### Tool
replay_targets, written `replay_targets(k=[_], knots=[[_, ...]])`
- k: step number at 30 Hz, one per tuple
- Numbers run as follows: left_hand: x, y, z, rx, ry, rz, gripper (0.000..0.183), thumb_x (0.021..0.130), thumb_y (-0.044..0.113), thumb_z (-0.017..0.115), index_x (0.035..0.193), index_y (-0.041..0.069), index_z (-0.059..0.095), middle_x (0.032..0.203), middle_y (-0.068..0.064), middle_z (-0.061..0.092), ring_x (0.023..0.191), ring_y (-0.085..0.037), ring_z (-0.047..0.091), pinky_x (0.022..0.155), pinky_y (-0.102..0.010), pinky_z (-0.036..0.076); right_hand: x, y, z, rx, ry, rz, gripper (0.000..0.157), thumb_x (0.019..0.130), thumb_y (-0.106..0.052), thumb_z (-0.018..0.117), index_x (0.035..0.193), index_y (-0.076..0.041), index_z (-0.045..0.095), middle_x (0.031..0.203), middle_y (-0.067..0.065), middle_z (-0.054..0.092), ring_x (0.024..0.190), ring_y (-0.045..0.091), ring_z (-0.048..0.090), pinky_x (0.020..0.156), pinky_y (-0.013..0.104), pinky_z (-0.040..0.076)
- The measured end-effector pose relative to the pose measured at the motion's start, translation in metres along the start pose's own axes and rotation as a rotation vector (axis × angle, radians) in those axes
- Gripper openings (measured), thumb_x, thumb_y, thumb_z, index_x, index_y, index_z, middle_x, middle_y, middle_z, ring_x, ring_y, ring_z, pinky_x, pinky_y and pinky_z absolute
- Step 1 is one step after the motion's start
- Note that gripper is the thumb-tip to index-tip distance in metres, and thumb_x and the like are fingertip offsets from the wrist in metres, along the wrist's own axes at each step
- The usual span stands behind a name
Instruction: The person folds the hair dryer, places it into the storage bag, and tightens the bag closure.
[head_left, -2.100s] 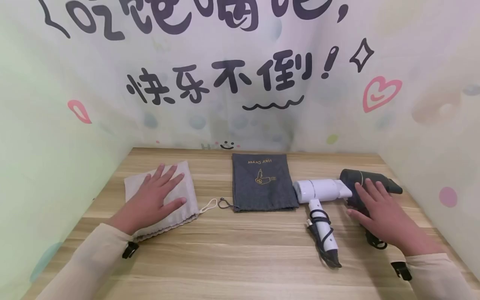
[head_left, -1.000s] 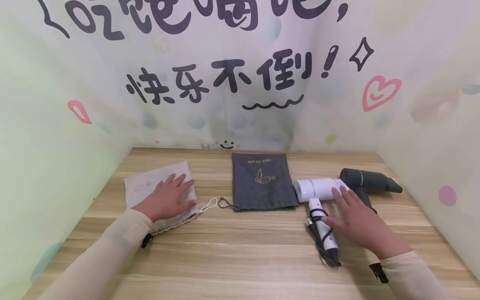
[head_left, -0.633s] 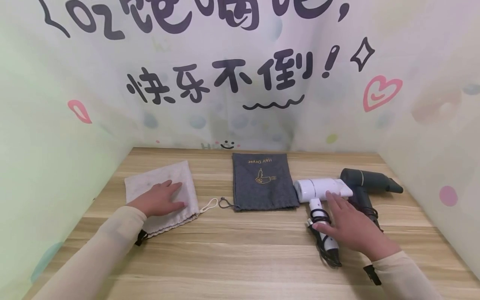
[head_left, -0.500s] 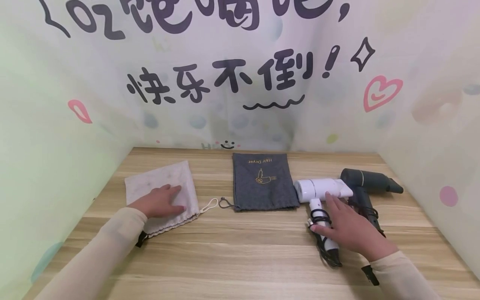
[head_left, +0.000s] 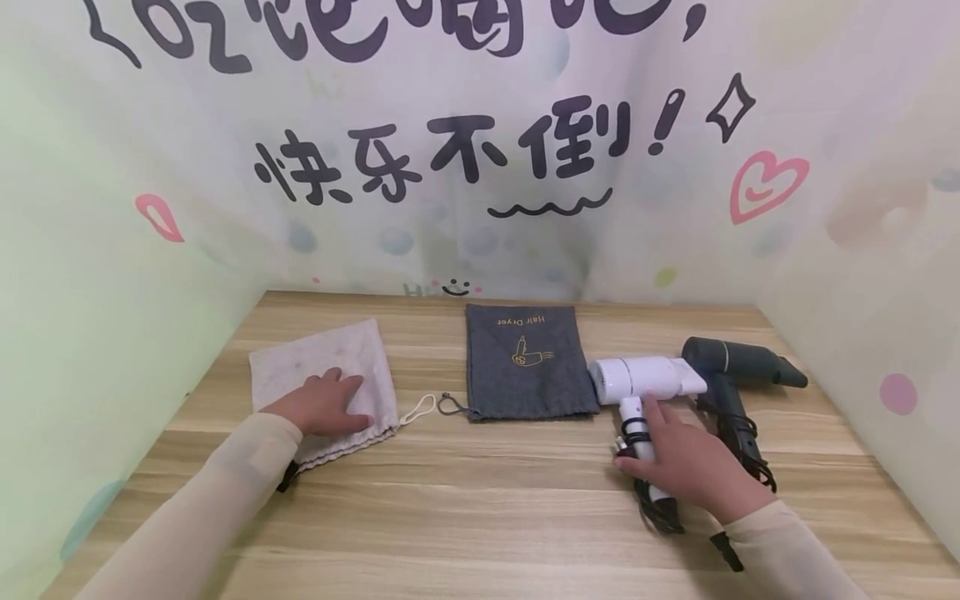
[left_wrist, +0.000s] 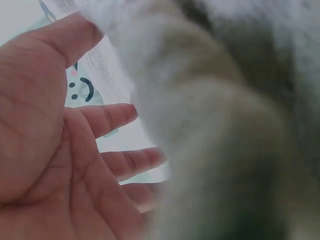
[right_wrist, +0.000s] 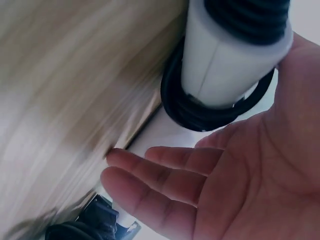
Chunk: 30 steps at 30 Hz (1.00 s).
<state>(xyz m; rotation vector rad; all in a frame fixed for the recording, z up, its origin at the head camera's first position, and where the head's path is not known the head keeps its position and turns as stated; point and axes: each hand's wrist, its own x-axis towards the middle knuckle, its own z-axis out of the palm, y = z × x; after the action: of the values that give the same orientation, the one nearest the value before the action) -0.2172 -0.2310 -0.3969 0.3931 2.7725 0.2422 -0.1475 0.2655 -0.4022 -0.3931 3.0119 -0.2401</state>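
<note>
In the head view my left hand lies over the pale drawstring bag, nearest its lower right part. In the left wrist view the fingertips meet the blurred cloth, and the fingers are loosely extended. My right hand is at the handle of the white hair dryer, whose black cord is wound round the handle. In the right wrist view the palm faces the handle and the fingers reach past it without curling round it. Just beyond is a dark hair dryer, its cord around its handle.
A dark grey drawstring bag marked "Hair Dryer" lies flat at the middle back, beside the white dryer's rear end. All rests on a wooden table. A printed cloth backdrop encloses the back and sides.
My right hand has moved left from the dark hair dryer to the white one's handle. My left hand has shifted slightly over the pale bag. The bags and dryers have stayed put.
</note>
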Motion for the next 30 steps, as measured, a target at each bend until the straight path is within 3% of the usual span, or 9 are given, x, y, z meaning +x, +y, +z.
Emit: replay_targets(k=[5, 10, 19, 26, 30], knots=[[0.001, 0.003, -0.004, -0.015, -0.010, -0.012, 0.082, 0.088, 0.048, 0.067, 0.145, -0.005, 0.041, 0.144, -0.040, 0.032, 0.125, -0.061, 0.037, 0.099, -0.067, 0.036, 0.003, -0.004, -0.001, -0.023, -0.041, 0.030, 0.123, 0.077, -0.078, 0.060, 0.147, 0.017, 0.023, 0.108, 0.030, 0.065, 0.087, 0.032, 0.067, 0.068, 0.050, 0.052], [0.001, 0.003, -0.005, -0.023, -0.016, -0.015, 0.082, 0.088, 0.048, 0.068, 0.145, -0.005, 0.042, 0.144, -0.040, 0.032, 0.125, -0.061, 0.037, 0.098, -0.067, 0.037, 0.005, -0.007, -0.001, -0.030, -0.063, 0.041, 0.122, 0.078, -0.074, 0.064, 0.147, 0.017, 0.022, 0.095, 0.025, 0.068, 0.084, 0.033, 0.068, 0.068, 0.051, 0.053], [0.002, -0.001, -0.002, -0.022, -0.009, -0.019, 0.082, 0.088, 0.048, 0.068, 0.146, -0.004, 0.041, 0.143, -0.039, 0.033, 0.123, -0.062, 0.038, 0.096, -0.068, 0.037, 0.006, -0.011, -0.002, -0.050, -0.083, 0.057, 0.117, 0.080, -0.068, 0.068, 0.145, 0.019, 0.025, 0.095, 0.028, 0.068, 0.086, 0.037, 0.068, 0.070, 0.053, 0.053], [0.002, -0.001, -0.001, -0.031, -0.014, -0.018, 0.083, 0.088, 0.048, 0.068, 0.146, -0.005, 0.041, 0.145, -0.039, 0.030, 0.125, -0.063, 0.035, 0.096, -0.069, 0.036, 0.007, -0.015, -0.002, -0.083, -0.081, 0.067, 0.111, 0.081, -0.062, 0.070, 0.143, 0.019, 0.028, 0.122, 0.037, 0.058, 0.095, 0.042, 0.066, 0.071, 0.053, 0.053], [0.002, -0.001, 0.000, -0.034, -0.012, -0.020, 0.082, 0.089, 0.048, 0.067, 0.147, -0.004, 0.040, 0.146, -0.039, 0.030, 0.125, -0.063, 0.035, 0.096, -0.070, 0.036, 0.008, -0.017, -0.002, -0.098, -0.086, 0.079, 0.108, 0.081, -0.058, 0.072, 0.142, 0.021, 0.029, 0.122, 0.037, 0.058, 0.095, 0.042, 0.066, 0.070, 0.052, 0.053]])
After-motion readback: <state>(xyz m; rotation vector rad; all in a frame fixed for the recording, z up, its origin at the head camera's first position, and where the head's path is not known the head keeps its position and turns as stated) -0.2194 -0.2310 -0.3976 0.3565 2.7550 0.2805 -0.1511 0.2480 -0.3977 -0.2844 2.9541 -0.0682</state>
